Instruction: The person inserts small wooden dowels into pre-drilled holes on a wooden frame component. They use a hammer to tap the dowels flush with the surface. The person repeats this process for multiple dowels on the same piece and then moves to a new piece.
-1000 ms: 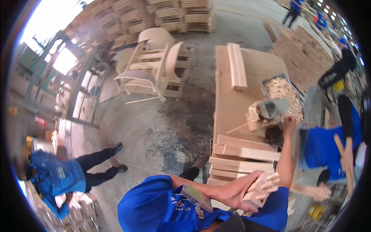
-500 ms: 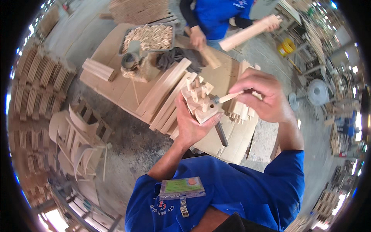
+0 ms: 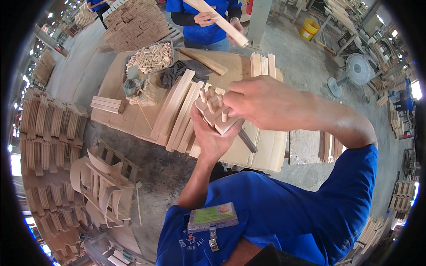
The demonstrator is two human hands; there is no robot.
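My left hand is wrapped round a bundle of pale wooden slats, their ends facing up. Several short fluted dowels stand upright in those ends. Over the right side of the bundle, my right hand is closed with its fingertips among the dowels. What it pinches is hidden behind the fingers. Below the bundle a dark bar slants out over the cardboard-covered table.
Long wooden slats lie left of my hands. Beyond them are a dark cloth, a smeared pot and a grey tray of dowels. Across the table a co-worker holds a board. Curved wooden parts stand at left.
My right hand has moved left onto the dowel ends; the thin stick it held no longer shows. The view has shifted, and the co-worker's hands are now both at the board.
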